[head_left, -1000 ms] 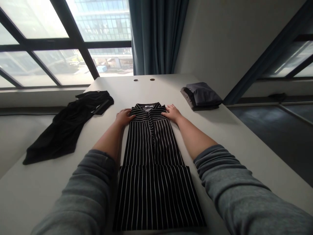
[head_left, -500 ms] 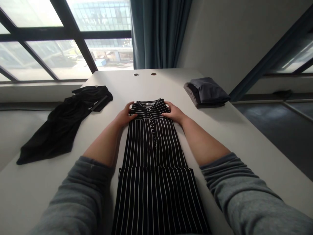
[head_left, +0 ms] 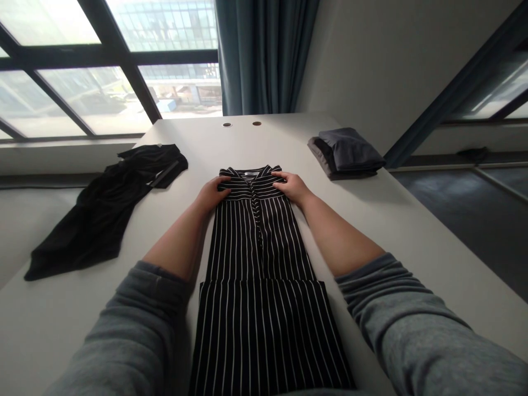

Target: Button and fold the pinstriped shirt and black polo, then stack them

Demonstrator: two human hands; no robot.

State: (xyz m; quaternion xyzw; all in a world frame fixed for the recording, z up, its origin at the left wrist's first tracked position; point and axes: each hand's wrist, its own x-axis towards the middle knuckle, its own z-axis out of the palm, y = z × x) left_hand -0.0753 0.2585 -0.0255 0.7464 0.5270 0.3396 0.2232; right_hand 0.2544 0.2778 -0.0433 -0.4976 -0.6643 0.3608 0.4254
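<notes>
A black garment with white stripes (head_left: 259, 236) lies face up in front of me, its collar pointing away and its lower part forming a straight-edged folded layer (head_left: 268, 330). My left hand (head_left: 212, 193) rests on the left shoulder edge, thumb and fingers apart on the cloth. On the opposite shoulder lies my right hand (head_left: 292, 187), also with thumb and fingers apart. Between them show the collar opening and a pale label (head_left: 251, 174). Some fingertips are hard to make out against the stripes.
The garment lies on a white table (head_left: 198, 137). At the left is a loosely laid black garment (head_left: 103, 203); at the right, a folded stack of dark clothes (head_left: 350, 154). A blue curtain (head_left: 266, 55) and a window (head_left: 177, 88) stand behind the far edge.
My fingers have moved from the outer shoulder edges onto the top of the cloth, and the shoulder corners now show above them. The view has shifted slightly.
</notes>
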